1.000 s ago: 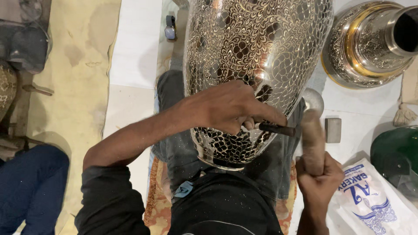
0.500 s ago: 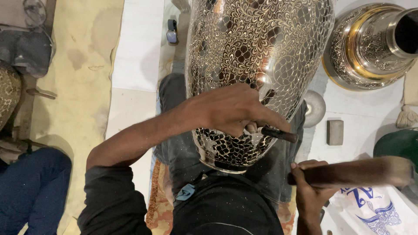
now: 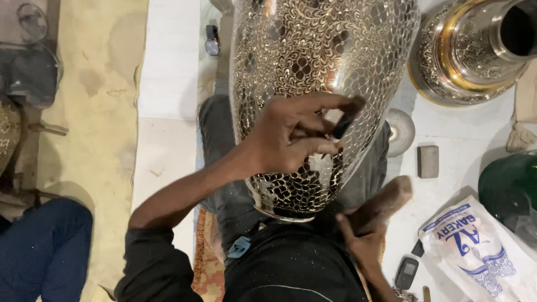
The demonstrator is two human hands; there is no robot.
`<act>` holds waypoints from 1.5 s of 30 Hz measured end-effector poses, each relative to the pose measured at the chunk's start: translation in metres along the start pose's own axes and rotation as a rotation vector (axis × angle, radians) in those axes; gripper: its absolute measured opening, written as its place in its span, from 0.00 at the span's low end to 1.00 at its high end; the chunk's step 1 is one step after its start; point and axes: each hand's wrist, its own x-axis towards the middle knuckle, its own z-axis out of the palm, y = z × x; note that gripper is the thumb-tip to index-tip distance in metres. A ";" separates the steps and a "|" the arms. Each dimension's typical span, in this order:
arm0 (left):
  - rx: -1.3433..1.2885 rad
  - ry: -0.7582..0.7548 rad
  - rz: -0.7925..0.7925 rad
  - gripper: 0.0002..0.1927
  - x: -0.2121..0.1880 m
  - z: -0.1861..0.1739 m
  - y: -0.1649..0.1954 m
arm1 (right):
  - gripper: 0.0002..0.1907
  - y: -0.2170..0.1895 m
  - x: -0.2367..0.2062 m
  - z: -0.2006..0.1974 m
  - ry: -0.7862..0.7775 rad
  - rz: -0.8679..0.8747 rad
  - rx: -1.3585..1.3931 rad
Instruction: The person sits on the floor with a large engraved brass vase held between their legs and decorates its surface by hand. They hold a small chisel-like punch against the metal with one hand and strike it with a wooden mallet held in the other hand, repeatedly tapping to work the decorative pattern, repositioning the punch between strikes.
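Observation:
A large metal vase [image 3: 313, 56] with fine engraved scroll pattern lies across my lap, its narrow end toward me. My left hand [image 3: 291, 137] rests on the vase's side, fingers pinched around a short dark chisel [image 3: 342, 126] whose tip touches the surface. My right hand [image 3: 363, 237] is low by the vase's rim, gripping a wooden mallet [image 3: 386, 198] that points up and to the right, close to the vase.
A second shiny engraved vessel [image 3: 470, 50] stands at upper right. A small grey block [image 3: 428, 161], a round disc [image 3: 401, 131], a white printed bag [image 3: 481, 251] and a dark green object [image 3: 509, 184] lie on the white floor. Another person's blue-clad leg [image 3: 45, 251] is at lower left.
The mallet swung out level to the right, then came back in close to the vase. My left hand shifted its hold, turning the chisel more upright against the vase.

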 end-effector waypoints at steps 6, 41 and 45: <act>-0.232 0.231 -0.119 0.27 -0.026 0.011 0.019 | 0.19 0.015 -0.002 0.032 -0.011 0.149 0.040; 0.129 0.236 0.003 0.22 -0.033 0.029 0.022 | 0.18 -0.230 0.095 -0.104 -0.288 -0.424 0.011; -0.176 0.447 -0.034 0.25 -0.037 0.055 0.030 | 0.13 -0.239 0.098 -0.098 -0.336 -0.457 -0.021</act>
